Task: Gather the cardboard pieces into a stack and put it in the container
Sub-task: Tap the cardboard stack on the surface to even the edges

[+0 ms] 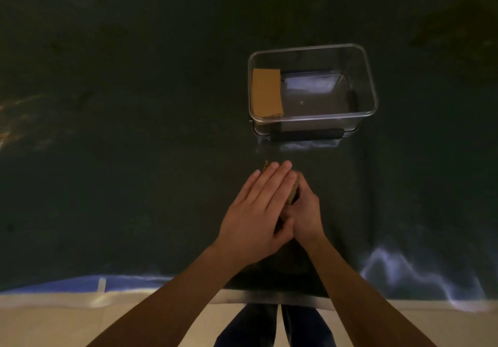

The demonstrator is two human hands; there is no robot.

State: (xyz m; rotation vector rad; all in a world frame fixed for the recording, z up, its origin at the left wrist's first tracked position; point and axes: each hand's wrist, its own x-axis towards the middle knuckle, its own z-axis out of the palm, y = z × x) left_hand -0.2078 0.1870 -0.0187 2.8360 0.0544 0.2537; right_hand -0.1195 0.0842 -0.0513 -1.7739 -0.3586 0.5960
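Note:
Both hands press together around a brown cardboard stack (294, 192) on the dark table, just in front of me. My left hand (256, 212) lies flat over the stack's left face, fingers straight. My right hand (305, 212) curls around its right side. Only the stack's edge and a top corner (266, 165) show between the fingers. Beyond the hands stands a clear plastic container (372, 96) with a black handle on its near side. One cardboard piece (267, 93) leans against its left wall inside.
The dark table cover (134, 131) spreads widely to the left and behind the container. Its near edge (269, 295) runs along the bottom, with pale floor and my legs below it. Light glare marks the cover at the lower right.

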